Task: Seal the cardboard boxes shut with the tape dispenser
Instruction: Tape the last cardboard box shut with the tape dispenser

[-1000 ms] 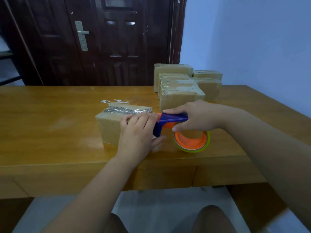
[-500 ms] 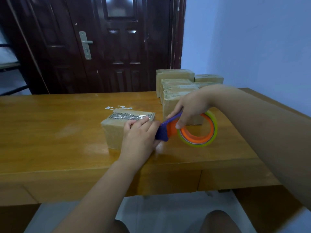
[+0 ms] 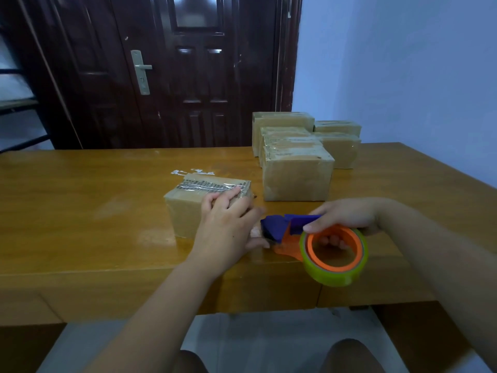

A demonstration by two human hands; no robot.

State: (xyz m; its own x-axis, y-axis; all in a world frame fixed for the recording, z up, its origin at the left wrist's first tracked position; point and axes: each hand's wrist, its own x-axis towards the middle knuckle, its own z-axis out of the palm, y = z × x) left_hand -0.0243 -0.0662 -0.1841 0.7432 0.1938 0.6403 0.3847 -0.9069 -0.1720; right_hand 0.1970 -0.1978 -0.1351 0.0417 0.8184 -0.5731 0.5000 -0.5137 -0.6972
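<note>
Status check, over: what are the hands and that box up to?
Left hand pressing on the small box, tape across its top. Right hand gripping the tape dispenser beside the box. Nothing in the way; stacked boxes stand behind.

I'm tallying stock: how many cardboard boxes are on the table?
7. One box under the left hand; a front box with three lined up behind it; two at their right. More may be hidden behind.

The left forearm (image 3: pixel 161 305) and right forearm (image 3: pixel 443 265) are bare.
</note>
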